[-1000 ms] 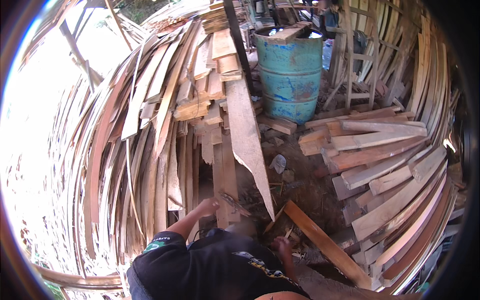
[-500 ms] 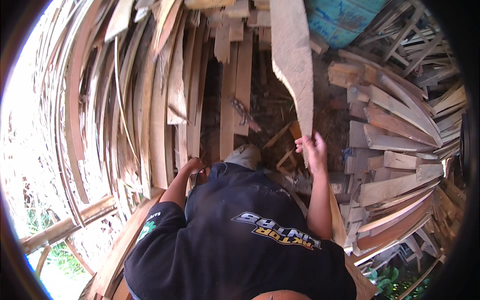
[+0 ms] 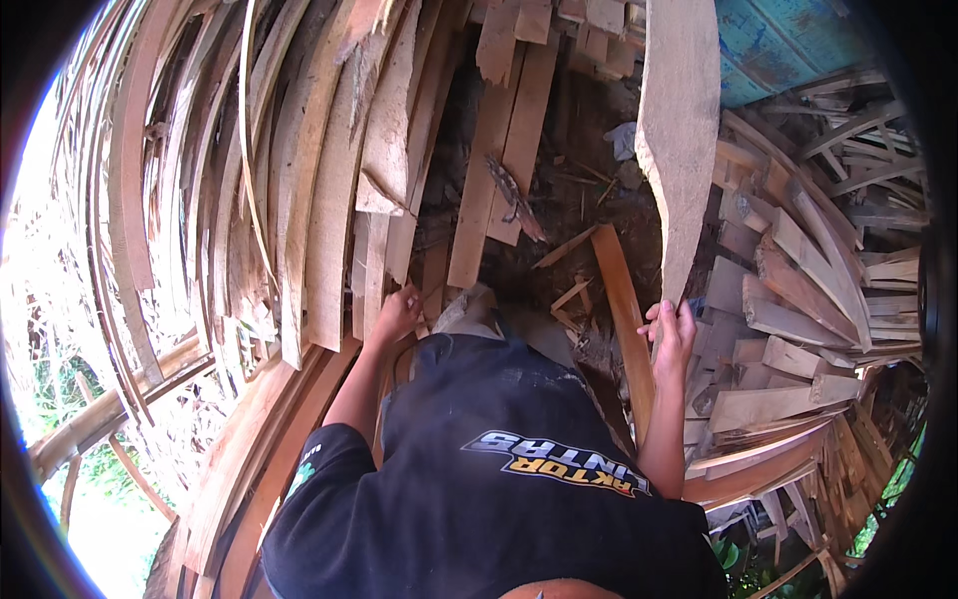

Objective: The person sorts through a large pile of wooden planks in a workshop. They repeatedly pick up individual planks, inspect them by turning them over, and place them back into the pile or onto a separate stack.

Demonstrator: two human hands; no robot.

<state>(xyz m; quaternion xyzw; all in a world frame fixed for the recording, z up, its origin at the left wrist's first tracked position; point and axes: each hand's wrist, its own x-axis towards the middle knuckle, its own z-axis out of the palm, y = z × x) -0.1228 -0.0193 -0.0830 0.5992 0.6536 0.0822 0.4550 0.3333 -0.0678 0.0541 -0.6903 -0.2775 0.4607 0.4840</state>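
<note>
One long pale board [image 3: 683, 120] runs from the top edge of the frame, right of centre, down to a tapered end at the right hand [image 3: 674, 334]; the fingers of that hand are slightly spread and curled, closed on the narrow end. Left of centre, the left hand [image 3: 400, 313] is beside the lower ends of the leaning boards [image 3: 329, 210] that fill the left of the frame; its fingers are bent inward, though it is small and partly turned away, so I cannot tell whether they grip anything. Between the hands, in the lower middle, is the person's black shirt [image 3: 479, 439]; an orange-brown plank [image 3: 623, 309] slants just left of the right hand; a dark, rough stick [image 3: 512, 195] lies above centre; stacked timber [image 3: 778, 324] fills the right side; a blue drum [image 3: 783, 50] shows at upper right.
</note>
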